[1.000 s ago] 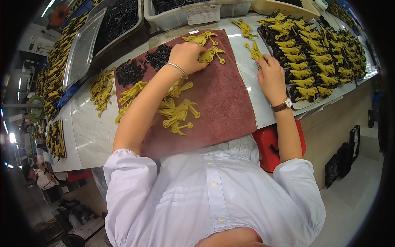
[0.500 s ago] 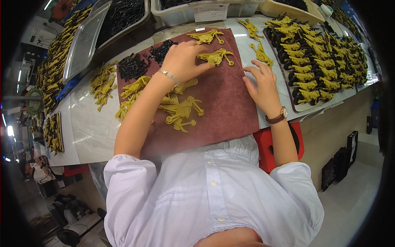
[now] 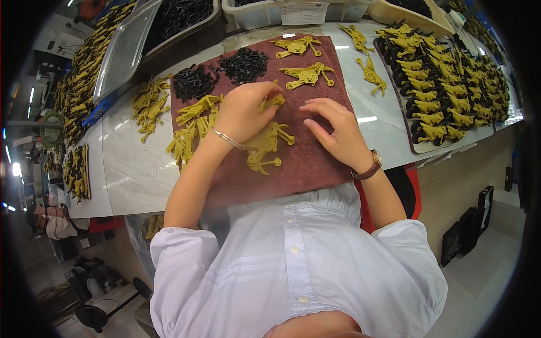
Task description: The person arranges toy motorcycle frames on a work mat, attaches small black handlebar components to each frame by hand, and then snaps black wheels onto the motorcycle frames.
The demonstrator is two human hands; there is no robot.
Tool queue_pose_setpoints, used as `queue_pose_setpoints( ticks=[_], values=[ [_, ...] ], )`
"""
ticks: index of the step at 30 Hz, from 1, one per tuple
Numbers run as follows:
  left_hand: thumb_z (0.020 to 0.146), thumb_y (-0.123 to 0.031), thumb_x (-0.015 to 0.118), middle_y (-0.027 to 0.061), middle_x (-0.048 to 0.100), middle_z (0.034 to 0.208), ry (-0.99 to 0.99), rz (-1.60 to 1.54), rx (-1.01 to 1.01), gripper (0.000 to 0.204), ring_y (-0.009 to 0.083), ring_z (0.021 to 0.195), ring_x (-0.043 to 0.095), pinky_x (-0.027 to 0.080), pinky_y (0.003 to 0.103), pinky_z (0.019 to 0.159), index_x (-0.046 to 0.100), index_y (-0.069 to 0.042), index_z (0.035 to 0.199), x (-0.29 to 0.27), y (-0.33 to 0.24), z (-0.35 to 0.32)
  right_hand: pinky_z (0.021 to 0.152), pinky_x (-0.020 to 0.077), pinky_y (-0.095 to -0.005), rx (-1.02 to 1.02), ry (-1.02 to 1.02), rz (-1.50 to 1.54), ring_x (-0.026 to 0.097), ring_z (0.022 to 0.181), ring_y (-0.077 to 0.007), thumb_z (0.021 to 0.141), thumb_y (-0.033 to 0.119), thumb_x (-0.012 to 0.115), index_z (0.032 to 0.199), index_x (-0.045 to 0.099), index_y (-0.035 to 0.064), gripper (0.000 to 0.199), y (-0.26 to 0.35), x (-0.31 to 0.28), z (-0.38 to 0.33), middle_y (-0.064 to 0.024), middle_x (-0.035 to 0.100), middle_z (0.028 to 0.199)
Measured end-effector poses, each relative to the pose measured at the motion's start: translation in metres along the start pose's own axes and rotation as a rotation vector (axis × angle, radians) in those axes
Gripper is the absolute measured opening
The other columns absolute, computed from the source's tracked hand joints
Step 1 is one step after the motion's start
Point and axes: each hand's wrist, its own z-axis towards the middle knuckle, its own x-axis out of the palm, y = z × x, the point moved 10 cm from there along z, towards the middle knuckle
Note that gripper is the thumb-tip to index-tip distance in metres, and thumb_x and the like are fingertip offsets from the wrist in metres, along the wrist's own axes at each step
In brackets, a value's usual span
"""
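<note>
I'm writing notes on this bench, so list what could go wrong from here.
The left hand could brush the loose heap of small black plastic-looking pieces beyond it and scatter them.
The silver-coloured metal bracelet might snag the spiky yellow plastic-looking parts nearby.
Several of those parts overlap, so lifting one could drag others.

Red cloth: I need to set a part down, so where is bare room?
Bare: the cloth between right hand, yellow cluster and shirt; also table between cloth and yellow-black rows, below two loose yellow parts. Crowded: cloth's left, with black heaps, yellow pile, left hand.
</note>
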Motion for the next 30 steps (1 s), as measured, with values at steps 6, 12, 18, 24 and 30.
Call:
queue_pose_setpoints(
  ticks=[6, 12, 18, 24, 30],
  values=[
    [0.083, -0.002, 0.07, 0.0062, 0.07, 0.1, -0.195, -0.698, -0.171, 0.028, 0.0132, 0.099, 0.066, 0.054, 0.026, 0.086, 0.066, 0.0, 0.111, -0.027, 0.003, -0.005, 0.088, 0.0498, -0.0342, 0.115, -0.148, 0.338, 0.063, 0.106, -0.0253, 0.083, 0.004, 0.067, 0.12, 0.061, 0.0042, 0.038, 0.001, -0.013, 0.001, -0.012, 0.063, 0.12],
    [0.084, -0.004, 0.071, 0.009, 0.067, 0.109, -0.425, -0.836, -0.147, 0.033, 0.0153, 0.092, 0.068, 0.055, 0.025, 0.078, 0.063, 0.002, 0.115, -0.05, 0.003, -0.01, 0.087, 0.0519, -0.0327, -0.02, -0.171, 0.276, 0.062, 0.109, -0.0279, 0.082, 0.001, 0.067, 0.122, 0.06, 0.0053, 0.04, 0.023, -0.014, 0.009, -0.0155, 0.06, 0.124],
    [0.082, -0.007, 0.075, 0.0108, 0.065, 0.108, -0.425, -0.904, -0.328, 0.04, 0.0145, 0.087, 0.069, 0.056, 0.023, 0.071, 0.059, 0.0, 0.119, -0.049, 0.006, -0.019, 0.082, 0.0531, -0.0379, -0.127, -0.164, 0.227, 0.063, 0.102, -0.0326, 0.079, -0.003, 0.063, 0.112, 0.066, 0.0082, 0.035, 0.037, -0.006, 0.007, -0.0163, 0.06, 0.116],
    [0.076, -0.006, 0.077, 0.0207, 0.034, 0.147, -0.25, -0.86, -0.116, 0.038, 0.0252, 0.11, 0.061, 0.052, 0.038, 0.089, 0.059, -0.002, 0.109, -0.026, -0.032, -0.034, 0.08, 0.0534, -0.03, -0.067, -0.217, 0.292, 0.064, 0.095, -0.0242, 0.079, -0.01, 0.063, 0.103, 0.07, 0.0029, 0.027, 0.033, -0.026, -0.008, -0.0145, 0.06, 0.11],
    [0.064, -0.012, 0.077, 0.0173, 0.039, 0.147, -0.343, -0.143, 0.139, 0.02, 0.0342, 0.127, 0.045, 0.034, 0.044, 0.1, 0.069, -0.015, 0.082, -0.019, -0.077, -0.045, 0.078, 0.054, -0.0299, -0.062, -0.243, 0.208, 0.065, 0.092, -0.0239, 0.078, -0.01, 0.065, 0.1, 0.069, 0.0006, 0.025, 0.042, -0.04, -0.032, -0.0151, 0.062, 0.106]
  ],
)
